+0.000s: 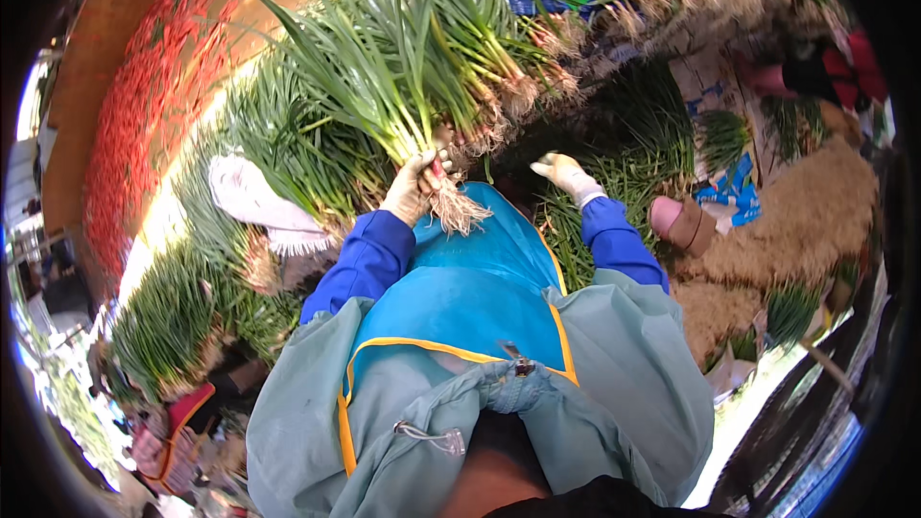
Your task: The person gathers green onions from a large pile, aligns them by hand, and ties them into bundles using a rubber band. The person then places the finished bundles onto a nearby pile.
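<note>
In a pale glove, my left hand (411, 191) is closed round the lower stems of a bunch of leafy green garlic or onion plants (392, 111). Their roots (457, 207) hang out over the blue apron (460, 288), and the long leaves point away from me. My right hand (565, 171), also gloved, is out to the right with its fingers pointing left. I see nothing held in it; it is above a dark gap beside loose green leaves (575, 230). Piled bunches with roots (504, 79) lie just beyond my left hand.
More bunches (165, 309) lie at the left, near a white fringed cloth (252, 194). Red strips or ties (137, 129) cover a brown surface at far left. A heap of cut roots (799, 223) and a blue packet (734, 191) lie right. Other people (827, 79) are at the edges.
</note>
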Demonstrator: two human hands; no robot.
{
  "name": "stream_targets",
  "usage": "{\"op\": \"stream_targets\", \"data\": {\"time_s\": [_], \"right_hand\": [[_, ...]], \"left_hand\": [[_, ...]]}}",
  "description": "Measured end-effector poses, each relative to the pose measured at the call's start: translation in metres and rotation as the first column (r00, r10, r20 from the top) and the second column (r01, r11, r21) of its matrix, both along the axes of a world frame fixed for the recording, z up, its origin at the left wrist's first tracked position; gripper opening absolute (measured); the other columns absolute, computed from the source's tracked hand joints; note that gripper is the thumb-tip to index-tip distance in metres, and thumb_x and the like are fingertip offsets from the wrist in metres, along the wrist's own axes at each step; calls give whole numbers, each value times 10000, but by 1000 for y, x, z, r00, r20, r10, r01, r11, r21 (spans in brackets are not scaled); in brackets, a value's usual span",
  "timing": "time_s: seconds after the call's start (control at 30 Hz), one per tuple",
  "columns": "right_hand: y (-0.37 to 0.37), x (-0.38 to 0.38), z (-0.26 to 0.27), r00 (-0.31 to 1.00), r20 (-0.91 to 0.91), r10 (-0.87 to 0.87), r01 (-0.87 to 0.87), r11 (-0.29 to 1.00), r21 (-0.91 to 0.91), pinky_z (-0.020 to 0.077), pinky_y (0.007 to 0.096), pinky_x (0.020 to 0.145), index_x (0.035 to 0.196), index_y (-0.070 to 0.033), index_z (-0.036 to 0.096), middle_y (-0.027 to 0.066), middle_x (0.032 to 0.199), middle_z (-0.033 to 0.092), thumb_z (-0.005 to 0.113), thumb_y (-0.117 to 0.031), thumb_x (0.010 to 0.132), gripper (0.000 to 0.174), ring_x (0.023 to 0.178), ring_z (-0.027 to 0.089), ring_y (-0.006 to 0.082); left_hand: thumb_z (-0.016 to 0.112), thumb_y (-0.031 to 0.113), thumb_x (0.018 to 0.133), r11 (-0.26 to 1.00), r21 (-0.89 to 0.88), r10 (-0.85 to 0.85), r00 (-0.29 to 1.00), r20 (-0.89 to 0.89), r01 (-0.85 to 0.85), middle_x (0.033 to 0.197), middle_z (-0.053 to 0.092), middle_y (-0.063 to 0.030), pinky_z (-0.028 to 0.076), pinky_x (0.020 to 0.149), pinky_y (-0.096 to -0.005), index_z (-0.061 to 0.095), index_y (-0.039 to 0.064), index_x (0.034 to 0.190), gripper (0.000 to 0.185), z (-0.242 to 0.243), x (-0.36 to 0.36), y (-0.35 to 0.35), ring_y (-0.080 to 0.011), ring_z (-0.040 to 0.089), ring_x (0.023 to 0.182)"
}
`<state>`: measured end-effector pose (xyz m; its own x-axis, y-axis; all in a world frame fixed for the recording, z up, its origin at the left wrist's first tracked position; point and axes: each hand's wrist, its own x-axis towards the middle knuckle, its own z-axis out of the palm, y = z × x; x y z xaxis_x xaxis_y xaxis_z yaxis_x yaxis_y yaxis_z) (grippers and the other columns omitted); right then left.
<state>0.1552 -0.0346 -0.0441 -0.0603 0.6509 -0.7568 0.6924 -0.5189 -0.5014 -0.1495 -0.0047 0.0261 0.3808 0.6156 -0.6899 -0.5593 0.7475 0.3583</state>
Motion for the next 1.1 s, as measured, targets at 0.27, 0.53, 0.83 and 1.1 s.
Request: {"op": "stream_targets", "data": {"time_s": [0.27,0.53,0.83,1.1], "right_hand": [[85,-157,-10,125,-719,-684,669,593,-448,466,328,679,990,-80,559,46,886,568,650,-251,804,268,804,542,171],[104,-116,-3,-134,-659,-740,581,481,-657,437,271,613,990,-80,568,14,750,541,579,-231,846,208,652,529,157],[86,14,1,796,92,598,-605,791,93,394,430,915,1132,-7,544,210,1059,607,465,-503,868,568,1030,566,338],[123,-98,45,757,-632,166,-99,985,140,463,277,625,933,-63,609,34,752,613,580,-378,856,326,655,550,120]], "left_hand": [[613,180,835,998,-12,58,969,241,-57,779,586,-35,518,675,-326,571,56,1000,210,-46,28,-16,-162,583,698],[615,166,825,991,-48,136,972,191,-129,715,524,20,453,546,-253,545,93,876,114,-32,72,-4,-109,526,624],[600,217,855,992,28,109,958,266,-120,766,505,8,500,721,-357,532,84,983,197,8,59,3,-142,535,728],[558,239,880,993,-46,113,972,206,-106,789,537,-7,494,699,-373,538,69,954,187,-26,71,-2,-157,561,734]]}}
